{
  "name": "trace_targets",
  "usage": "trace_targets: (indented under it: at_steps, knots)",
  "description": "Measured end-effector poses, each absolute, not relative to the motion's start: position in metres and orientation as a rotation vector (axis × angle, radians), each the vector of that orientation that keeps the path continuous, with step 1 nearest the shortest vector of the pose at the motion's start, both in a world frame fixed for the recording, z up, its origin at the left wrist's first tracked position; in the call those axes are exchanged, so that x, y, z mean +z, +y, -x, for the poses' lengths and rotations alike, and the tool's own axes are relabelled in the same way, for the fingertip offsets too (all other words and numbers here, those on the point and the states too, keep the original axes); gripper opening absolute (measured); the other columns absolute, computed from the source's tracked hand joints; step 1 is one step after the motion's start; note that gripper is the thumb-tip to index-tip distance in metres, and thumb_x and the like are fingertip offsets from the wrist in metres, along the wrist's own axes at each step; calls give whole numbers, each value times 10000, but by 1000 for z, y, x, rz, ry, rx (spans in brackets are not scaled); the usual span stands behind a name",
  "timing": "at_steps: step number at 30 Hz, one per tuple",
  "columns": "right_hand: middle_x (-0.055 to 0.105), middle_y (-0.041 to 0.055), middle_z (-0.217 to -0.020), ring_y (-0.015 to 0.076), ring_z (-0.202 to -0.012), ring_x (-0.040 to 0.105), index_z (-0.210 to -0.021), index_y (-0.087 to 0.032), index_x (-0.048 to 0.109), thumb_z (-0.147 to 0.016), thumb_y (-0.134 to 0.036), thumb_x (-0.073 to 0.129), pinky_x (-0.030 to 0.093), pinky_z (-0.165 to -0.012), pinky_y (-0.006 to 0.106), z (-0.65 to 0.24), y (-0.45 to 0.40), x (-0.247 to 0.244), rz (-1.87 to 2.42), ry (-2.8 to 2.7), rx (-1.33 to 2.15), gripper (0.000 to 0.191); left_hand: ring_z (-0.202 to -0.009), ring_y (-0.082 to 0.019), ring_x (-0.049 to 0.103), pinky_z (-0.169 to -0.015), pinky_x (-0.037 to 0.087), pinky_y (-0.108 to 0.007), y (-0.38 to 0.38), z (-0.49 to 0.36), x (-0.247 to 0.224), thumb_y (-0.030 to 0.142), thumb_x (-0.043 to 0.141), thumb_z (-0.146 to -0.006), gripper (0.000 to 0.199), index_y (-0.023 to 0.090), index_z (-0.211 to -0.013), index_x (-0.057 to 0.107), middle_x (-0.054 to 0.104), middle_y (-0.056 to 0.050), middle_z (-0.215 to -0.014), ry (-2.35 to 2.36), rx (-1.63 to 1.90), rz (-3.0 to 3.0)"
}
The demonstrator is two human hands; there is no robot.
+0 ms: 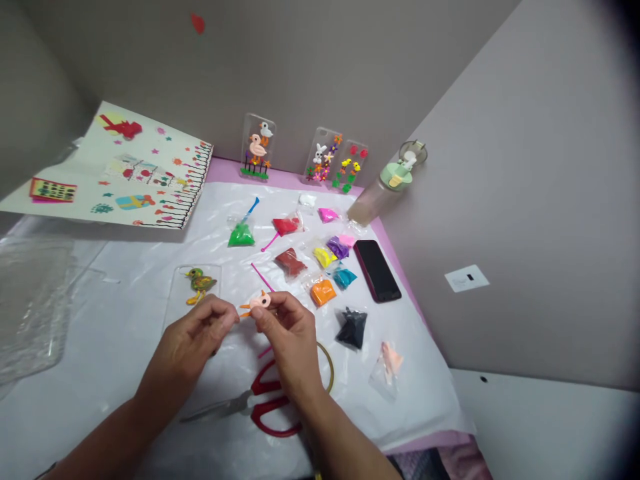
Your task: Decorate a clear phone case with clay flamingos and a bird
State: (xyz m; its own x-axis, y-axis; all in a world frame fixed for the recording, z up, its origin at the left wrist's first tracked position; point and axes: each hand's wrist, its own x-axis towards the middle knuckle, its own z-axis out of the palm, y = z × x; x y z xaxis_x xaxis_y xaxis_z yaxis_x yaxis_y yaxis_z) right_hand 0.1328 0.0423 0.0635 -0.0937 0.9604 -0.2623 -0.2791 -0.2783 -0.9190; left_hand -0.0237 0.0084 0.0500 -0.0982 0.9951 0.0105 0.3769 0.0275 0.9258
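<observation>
1. Nearest are the two forearms, and under them the red scissors (255, 415) lie on the white plastic sheet (410, 393).
2. The left hand (197, 330) and the right hand (285, 337) are both closed in a pinch on a small pink clay piece (260, 301), held above the sheet. It has orange points (246, 309) on it.
3. Just left of the hands lies a clear phone case (176, 300) with a green clay duck (200, 283) on it.
4. Three decorated cases (257, 147) stand by the wall, and they look finished.
5. So far the duck is on the clear case, but the pink piece is not. Small bags of clay (290, 262) lie ahead, ready for use.
</observation>
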Motion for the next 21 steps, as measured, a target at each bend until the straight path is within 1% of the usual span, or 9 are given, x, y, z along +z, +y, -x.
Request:
trace_targets:
  at_steps: [2, 4, 10, 16, 21]
  knots:
    - [725, -9, -750, 160, -698, 613, -810, -215, 755, -735, -315, 856, 499, -668, 274, -132, 41, 64, 1161, -901, 1559, 161, -550, -159, 522, -522, 441, -270, 9, 25, 49, 573, 520, -1007, 400, 258, -782, 622, 514, 55, -612, 1507, 995, -1359]
    - [724, -8, -746, 170, -708, 621, -818, -217, 755, -741, -312, 849, 503, -683, 287, -132, 41, 64, 1160, -924, 1540, 154, -565, -166, 506, -538, 425, -281, 8, 26, 48, 591, 523, -1000, 405, 259, -789, 619, 496, 54, -604, 1463, 947, -1302]
    - [734, 0, -784, 182, -747, 638, -838, -219, 747, -771, -305, 836, 503, -745, 317, -130, 38, 62, 1166, -989, 1512, 141, -583, -162, 472, -565, 391, -287, 7, 26, 44, 574, 532, -994, 391, 258, -770, 587, 481, 54, -613, 1431, 946, -1200]
    - [712, -6, -771, 168, -719, 612, -834, -219, 746, -778, -297, 832, 490, -722, 304, -130, 36, 63, 1160, -1040, 1490, 129, -541, -147, 446, -531, 371, -268, 9, 22, 50, 591, 598, -940, 373, 244, -817, 660, 462, 66, -575, 1460, 962, -1143]
    - [697, -9, -771, 162, -710, 588, -812, -222, 753, -802, -283, 820, 481, -706, 296, -129, 36, 64, 1161, -1094, 1453, 92, -565, -135, 441, -538, 380, -250, 9, 19, 50, 540, 652, -909, 325, 243, -775, 647, 463, 64, -614, 1469, 1010, -1141]
